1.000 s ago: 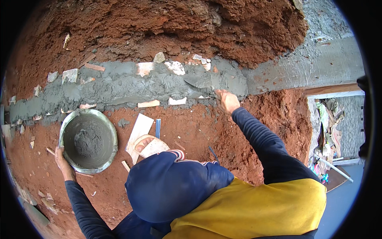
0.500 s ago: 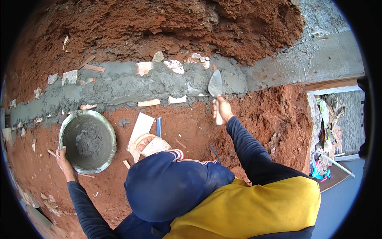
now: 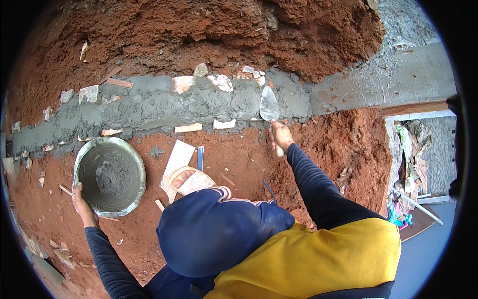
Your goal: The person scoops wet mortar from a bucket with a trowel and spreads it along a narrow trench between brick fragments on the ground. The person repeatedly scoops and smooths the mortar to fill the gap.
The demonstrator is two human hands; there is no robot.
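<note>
My right hand (image 3: 281,135) is wrapped round the handle of a pointed trowel (image 3: 269,103). Its grey blade lies over the right part of a strip of wet mortar (image 3: 164,109) that runs across the reddish soil. At the left, my left hand (image 3: 83,205) grips the rim of a round bucket (image 3: 141,172), with the fingers partly hidden by its side. Grey mortar (image 3: 113,178) sits at the bottom of the bucket, and its inner wall is smeared with it.
Pale stones (image 3: 220,83) and broken pieces (image 3: 188,128) line both sides of the mortar strip. A rough earth bank (image 3: 199,35) rises beyond it. A concrete beam (image 3: 383,77) continues to the right. My sandalled foot (image 3: 191,180) rests beside a pale board (image 3: 178,158) and a blue strip (image 3: 200,158).
My right hand has turned slightly on the trowel handle and shifted a little right, the blade tilting a bit. The left hand stays on the bucket's rim.
</note>
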